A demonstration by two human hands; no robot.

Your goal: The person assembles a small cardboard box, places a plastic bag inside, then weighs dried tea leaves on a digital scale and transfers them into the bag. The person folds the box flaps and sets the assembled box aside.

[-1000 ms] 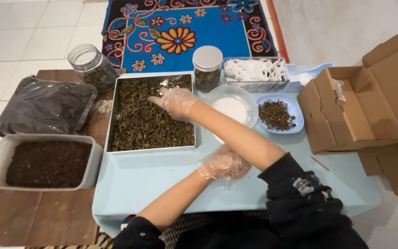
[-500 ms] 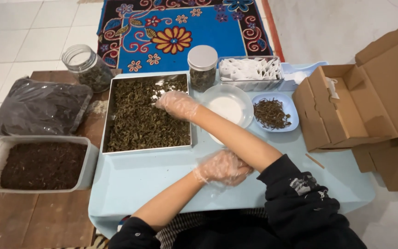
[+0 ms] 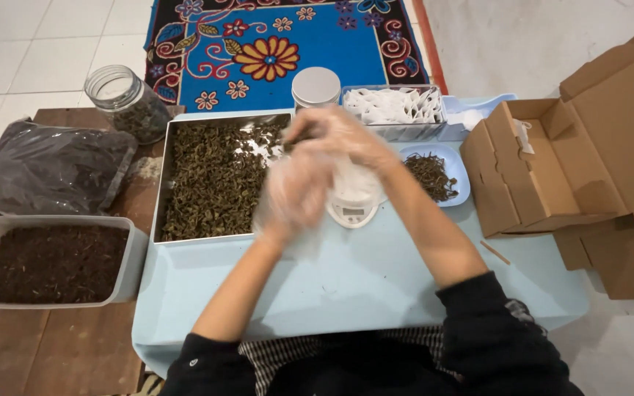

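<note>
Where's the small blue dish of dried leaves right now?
In the head view, the small blue dish of dried leaves sits right of centre on the light blue table, between the white scale and the open cardboard box.

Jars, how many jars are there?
2. An open glass jar stands at the far left, on the wooden table beside the black bag. A jar with a silver lid stands behind the metal tray of leaves. Hands may hide more.

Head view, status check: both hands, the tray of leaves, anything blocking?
Left hand and right hand, gloved, together above the small scale; grip blurred. Metal tray full of dried leaves. Nothing blocking.
</note>
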